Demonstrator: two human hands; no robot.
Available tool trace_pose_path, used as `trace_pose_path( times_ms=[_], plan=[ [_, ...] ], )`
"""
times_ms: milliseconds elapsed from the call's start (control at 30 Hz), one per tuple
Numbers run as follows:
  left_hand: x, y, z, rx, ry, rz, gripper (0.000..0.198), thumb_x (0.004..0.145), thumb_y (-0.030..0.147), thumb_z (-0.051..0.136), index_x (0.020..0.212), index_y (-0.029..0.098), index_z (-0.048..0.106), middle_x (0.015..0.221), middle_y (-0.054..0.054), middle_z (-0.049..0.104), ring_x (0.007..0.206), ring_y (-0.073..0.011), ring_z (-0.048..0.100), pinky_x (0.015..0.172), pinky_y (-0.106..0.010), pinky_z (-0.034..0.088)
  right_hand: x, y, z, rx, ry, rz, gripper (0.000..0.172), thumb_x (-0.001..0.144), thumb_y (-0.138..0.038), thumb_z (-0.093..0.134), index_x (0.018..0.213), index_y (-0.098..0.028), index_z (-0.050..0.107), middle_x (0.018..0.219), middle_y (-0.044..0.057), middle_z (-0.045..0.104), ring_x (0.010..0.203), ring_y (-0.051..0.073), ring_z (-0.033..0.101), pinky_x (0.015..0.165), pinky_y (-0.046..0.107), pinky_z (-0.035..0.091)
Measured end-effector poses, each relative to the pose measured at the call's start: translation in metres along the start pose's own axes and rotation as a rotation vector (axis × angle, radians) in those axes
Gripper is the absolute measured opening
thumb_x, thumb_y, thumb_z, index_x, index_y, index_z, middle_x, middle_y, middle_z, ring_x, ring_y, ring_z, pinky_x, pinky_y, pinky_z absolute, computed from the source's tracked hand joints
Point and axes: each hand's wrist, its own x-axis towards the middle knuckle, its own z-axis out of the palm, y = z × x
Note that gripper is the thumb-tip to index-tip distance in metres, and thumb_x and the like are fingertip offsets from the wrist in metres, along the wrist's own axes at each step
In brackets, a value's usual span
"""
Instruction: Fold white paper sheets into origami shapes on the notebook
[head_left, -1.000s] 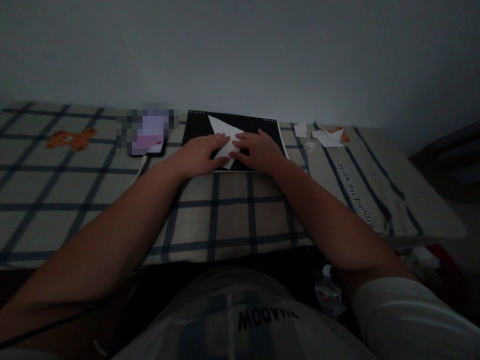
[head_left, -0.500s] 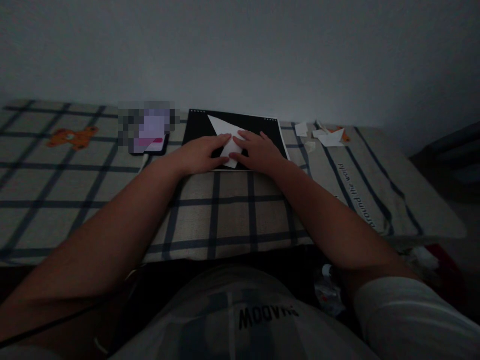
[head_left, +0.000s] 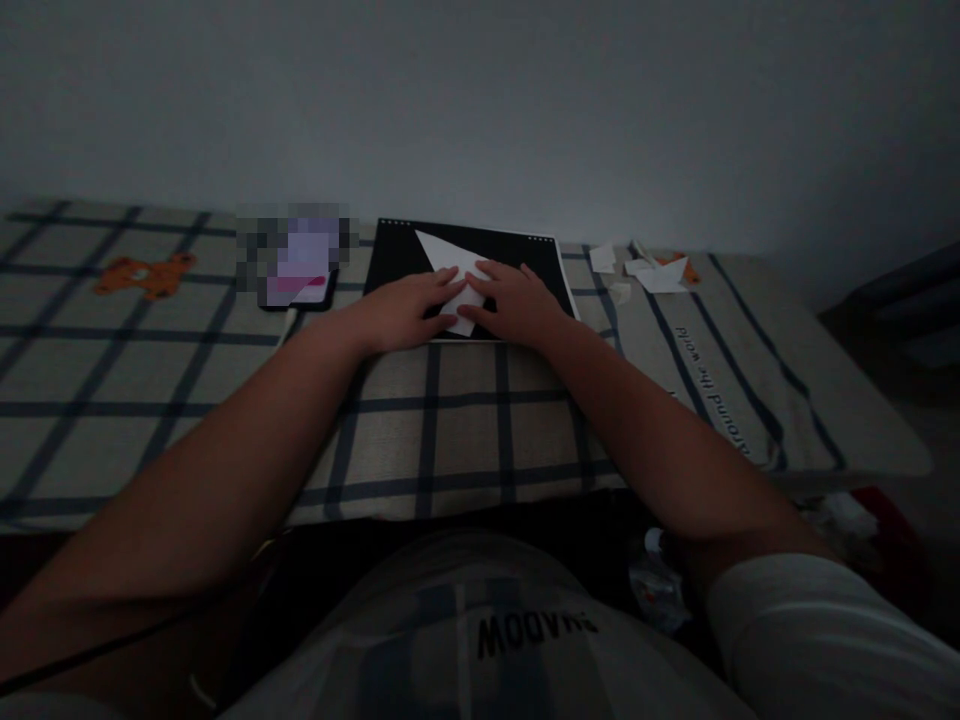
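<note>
A folded sheet of white paper point(head_left: 448, 250), with a pointed corner at its far left, lies on a black pad point(head_left: 394, 255) with punched holes along its far edge. From the left, my left hand point(head_left: 409, 308) rests on the paper with its fingers apart. On the right side, my right hand point(head_left: 517, 300) lies over the paper, fingers spread and pressing down. The fingertips of both hands nearly meet at the paper's middle. Part of the paper is hidden under them.
A phone point(head_left: 307, 265) with a cable stands left of the pad, and an orange cut-out shape point(head_left: 146, 275) lies farther left. At right are a folded paper boat point(head_left: 664, 275) and paper scraps point(head_left: 602, 259). A checked cloth point(head_left: 465, 430) covers the table; a wall rises behind.
My left hand's fingers have shifted very slightly on the paper. My right hand and the paper look the same.
</note>
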Motion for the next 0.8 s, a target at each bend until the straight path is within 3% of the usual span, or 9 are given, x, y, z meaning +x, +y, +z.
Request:
trace_pose_path(
  times_ms=[200, 400, 667, 800],
  plan=[
    [0.002, -0.001, 0.002, 0.054, -0.043, -0.015, 0.073, 0.113, 0.049, 0.038, 0.176, 0.014, 0.035, 0.188, -0.013, 0.023, 0.173, -0.0303, 0.024, 0.141, -0.042, 0.020, 0.004, 0.019, 0.000, 0.027, 0.004, -0.094, 0.056, 0.116, -0.046, 0.045, 0.164, -0.020, 0.058, 0.176, 0.017, 0.049, 0.163, 0.035, 0.044, 0.133, 0.068, 0.030],
    [0.003, -0.001, 0.004, 0.070, -0.053, -0.020, 0.073, 0.113, 0.047, 0.038, 0.177, 0.012, 0.033, 0.188, -0.014, 0.022, 0.174, -0.0305, 0.022, 0.142, -0.042, 0.018, 0.013, 0.032, 0.005, 0.023, 0.011, -0.063, 0.052, 0.115, -0.036, 0.045, 0.163, -0.022, 0.060, 0.175, 0.014, 0.051, 0.163, 0.034, 0.044, 0.131, 0.068, 0.033],
    [0.003, -0.002, 0.005, 0.043, -0.028, 0.001, 0.074, 0.113, 0.048, 0.039, 0.176, 0.011, 0.034, 0.187, -0.015, 0.023, 0.174, -0.0298, 0.023, 0.142, -0.043, 0.020, 0.011, 0.038, 0.003, -0.032, 0.253, 0.045, 0.039, 0.108, -0.032, 0.060, 0.141, -0.023, 0.080, 0.160, 0.016, 0.064, 0.146, 0.038, 0.056, 0.121, 0.059, 0.044],
    [0.003, -0.001, 0.005, 0.035, -0.028, -0.003, 0.074, 0.111, 0.045, 0.041, 0.176, 0.010, 0.035, 0.187, -0.017, 0.023, 0.173, -0.0314, 0.024, 0.142, -0.046, 0.020, 0.006, 0.039, -0.008, -0.056, 0.277, 0.092, 0.035, 0.108, -0.031, 0.057, 0.123, -0.022, 0.087, 0.138, 0.017, 0.075, 0.128, 0.038, 0.063, 0.108, 0.057, 0.048]
  ],
)
